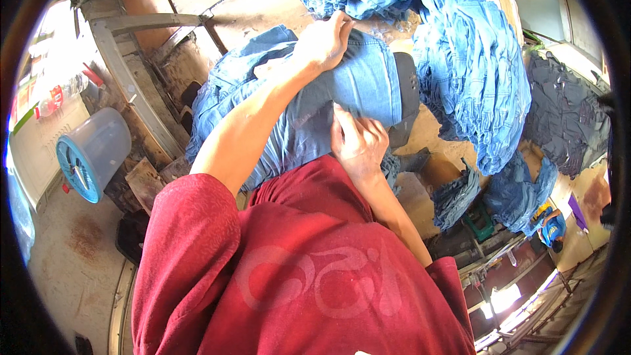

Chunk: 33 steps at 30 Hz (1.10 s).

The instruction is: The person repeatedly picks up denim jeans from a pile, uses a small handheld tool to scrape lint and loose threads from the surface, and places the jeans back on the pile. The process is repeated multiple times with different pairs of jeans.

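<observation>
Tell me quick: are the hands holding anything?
Left hand: fingers curled at the blue denim; grip unclear.
Right hand: fingers curled at its near edge; grip unclear.

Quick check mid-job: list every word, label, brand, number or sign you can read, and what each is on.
No text can be read reliably.
Red bottle label: pale marks, too small and blurred to read.
Red shirt: pale looping marks, too faint to make out as words.
Blue denim: no lettering that I can make out.
</observation>
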{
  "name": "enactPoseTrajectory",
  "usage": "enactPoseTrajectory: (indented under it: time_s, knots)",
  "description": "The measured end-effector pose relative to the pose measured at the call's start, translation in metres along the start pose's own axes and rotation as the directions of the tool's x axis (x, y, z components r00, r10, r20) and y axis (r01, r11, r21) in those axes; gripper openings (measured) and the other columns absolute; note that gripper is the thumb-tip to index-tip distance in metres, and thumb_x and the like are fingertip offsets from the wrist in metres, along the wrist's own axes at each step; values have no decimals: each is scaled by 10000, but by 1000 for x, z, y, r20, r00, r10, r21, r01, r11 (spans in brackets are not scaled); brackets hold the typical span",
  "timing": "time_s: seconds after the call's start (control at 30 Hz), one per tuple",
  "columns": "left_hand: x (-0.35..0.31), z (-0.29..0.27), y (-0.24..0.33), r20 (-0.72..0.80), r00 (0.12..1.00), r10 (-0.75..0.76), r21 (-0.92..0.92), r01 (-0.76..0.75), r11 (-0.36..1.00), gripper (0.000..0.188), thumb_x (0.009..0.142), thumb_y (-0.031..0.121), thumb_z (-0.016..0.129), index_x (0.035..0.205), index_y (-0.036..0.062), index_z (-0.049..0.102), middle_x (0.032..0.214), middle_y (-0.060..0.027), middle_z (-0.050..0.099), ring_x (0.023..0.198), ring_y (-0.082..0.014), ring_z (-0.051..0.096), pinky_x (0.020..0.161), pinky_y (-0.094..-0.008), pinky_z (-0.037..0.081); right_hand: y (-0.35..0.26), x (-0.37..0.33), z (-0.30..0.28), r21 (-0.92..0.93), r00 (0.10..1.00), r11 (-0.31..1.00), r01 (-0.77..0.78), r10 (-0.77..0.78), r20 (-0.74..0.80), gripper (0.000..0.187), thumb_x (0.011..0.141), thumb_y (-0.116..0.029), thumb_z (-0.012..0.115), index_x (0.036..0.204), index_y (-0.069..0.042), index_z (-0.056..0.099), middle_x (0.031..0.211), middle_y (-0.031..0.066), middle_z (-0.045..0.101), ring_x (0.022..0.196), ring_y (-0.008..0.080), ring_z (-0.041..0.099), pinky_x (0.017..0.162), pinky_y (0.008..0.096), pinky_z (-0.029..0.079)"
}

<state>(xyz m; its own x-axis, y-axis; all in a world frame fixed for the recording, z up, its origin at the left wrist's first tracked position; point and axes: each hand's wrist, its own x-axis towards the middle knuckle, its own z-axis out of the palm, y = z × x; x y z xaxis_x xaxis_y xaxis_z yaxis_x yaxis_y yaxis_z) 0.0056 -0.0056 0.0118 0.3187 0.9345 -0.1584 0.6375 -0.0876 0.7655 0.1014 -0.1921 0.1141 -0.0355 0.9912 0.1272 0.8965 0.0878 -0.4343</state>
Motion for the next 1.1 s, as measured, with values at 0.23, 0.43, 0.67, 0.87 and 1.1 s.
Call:
enactPoseTrajectory:
  time_s: [0.23,0.43,0.67,0.87,1.1]
  knots:
    - [0,-2,2,12,1000,-27,0,27,1000,294,1103,357,556,1204,97,647,942,-231,763,895,-464,735,815,-552,563,0,-37,-18,33,998,999,7,-5,-58,324,824,-50,792,1144,-99,784,712,18,694,584,205,663,619,342,529]
    - [0,0,-1,-1,1000,15,-26,-15,1000,272,1099,353,559,1185,108,643,893,-242,751,851,-475,728,766,-571,559,3,-6,-3,76,999,997,-19,22,-34,203,866,-52,799,1069,-70,794,832,51,779,591,221,687,613,354,546]
    - [0,2,-2,-47,997,55,-16,-55,998,258,1099,336,559,1162,97,633,864,-251,740,823,-482,723,740,-579,554,2,-13,-7,2,1000,1000,1,-1,8,218,826,-46,820,1033,-106,794,681,34,683,548,207,647,577,337,515]
    - [0,-4,4,36,999,-33,24,32,999,277,1105,307,562,1210,75,669,1070,-241,762,977,-443,737,870,-520,563,0,-32,-20,36,1000,999,-26,27,-2,266,829,-57,792,1092,-98,783,717,26,697,607,206,675,606,355,520]
    - [1,-1,0,-94,989,112,-19,-115,993,232,1089,307,578,1147,89,634,831,-230,737,781,-462,723,715,-565,558,7,-9,-3,53,997,998,36,-32,-71,199,839,-50,807,1035,-79,796,800,46,764,574,211,658,609,351,530]
